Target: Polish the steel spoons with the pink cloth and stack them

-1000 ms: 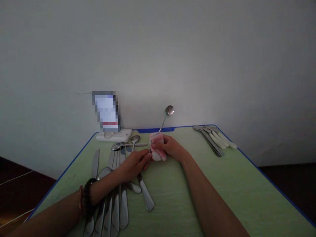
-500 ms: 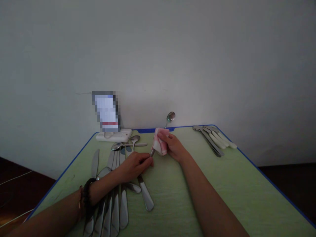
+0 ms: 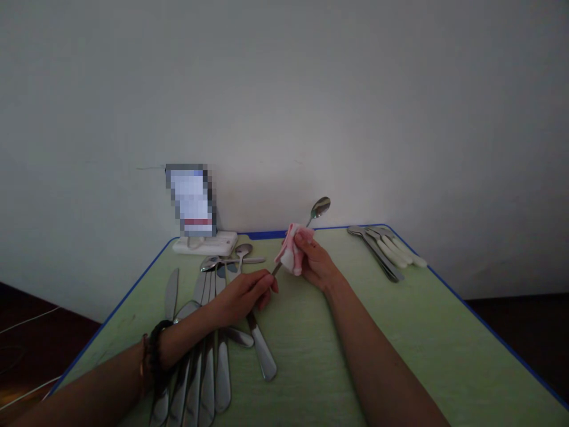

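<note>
My left hand (image 3: 245,294) pinches the handle end of a metal spoon (image 3: 320,208) just above the green table (image 3: 400,332). The spoon slants up and to the right, its bowl showing against the wall. My right hand (image 3: 311,261) is closed around a pink and white cloth (image 3: 290,254) that wraps the middle of the spoon's handle. A dark beaded bracelet sits on my left wrist.
Several knives and spoons (image 3: 208,356) lie in a row on the table's left side, under my left forearm. Another small group of cutlery (image 3: 386,249), some with white handles, lies at the far right corner. A white stand (image 3: 204,243) with a blurred object sits at the back left against the wall.
My right hand has slid the cloth up the spoon's handle toward the bowl and to the right. The spoon has tilted further right. My left hand has stayed on the handle end.
</note>
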A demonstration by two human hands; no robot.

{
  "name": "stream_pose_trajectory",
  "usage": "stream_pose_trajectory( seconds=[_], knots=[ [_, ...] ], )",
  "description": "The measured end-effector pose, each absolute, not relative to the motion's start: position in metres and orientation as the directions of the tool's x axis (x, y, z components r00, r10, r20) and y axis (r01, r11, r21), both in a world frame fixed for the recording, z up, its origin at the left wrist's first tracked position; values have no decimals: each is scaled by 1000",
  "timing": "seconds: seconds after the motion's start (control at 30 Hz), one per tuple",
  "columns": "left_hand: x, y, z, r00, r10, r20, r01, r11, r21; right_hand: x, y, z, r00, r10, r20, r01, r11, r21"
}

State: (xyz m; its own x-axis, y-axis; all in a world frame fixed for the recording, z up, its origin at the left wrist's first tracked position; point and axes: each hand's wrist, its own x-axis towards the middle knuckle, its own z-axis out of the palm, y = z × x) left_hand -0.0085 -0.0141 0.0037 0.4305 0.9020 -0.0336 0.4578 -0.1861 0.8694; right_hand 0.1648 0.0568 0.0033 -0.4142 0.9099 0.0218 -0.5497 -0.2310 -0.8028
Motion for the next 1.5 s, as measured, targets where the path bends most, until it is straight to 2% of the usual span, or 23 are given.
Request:
stream_pose_trajectory(
  seconds=[0.17, 0.37, 0.53, 0.8, 1.13, 1.5],
  knots=[
    [-9, -15, 8, 471, 882, -10, 495, -255, 831, 164, 55, 2, -501, 866, -2, -506, -295, -810],
    [-8, -14, 10, 429, 903, 2, 544, -260, 798, 162, 53, 1, -525, 850, -45, -421, -305, -854],
    [-9, -14, 8, 357, 934, 29, 559, -238, 794, 163, 54, -2, -574, 819, -22, -330, -255, -909],
    [-9, -12, 4, 377, 926, 8, 576, -241, 782, 163, 56, -3, -611, 792, 5, -201, -149, -968],
    [-9, -13, 6, 386, 922, 17, 584, -259, 769, 163, 59, -7, -600, 800, -16, -195, -166, -967],
    [-8, -15, 11, 424, 906, 4, 583, -277, 764, 160, 55, -2, -548, 830, -107, -324, -328, -887]
  ],
)
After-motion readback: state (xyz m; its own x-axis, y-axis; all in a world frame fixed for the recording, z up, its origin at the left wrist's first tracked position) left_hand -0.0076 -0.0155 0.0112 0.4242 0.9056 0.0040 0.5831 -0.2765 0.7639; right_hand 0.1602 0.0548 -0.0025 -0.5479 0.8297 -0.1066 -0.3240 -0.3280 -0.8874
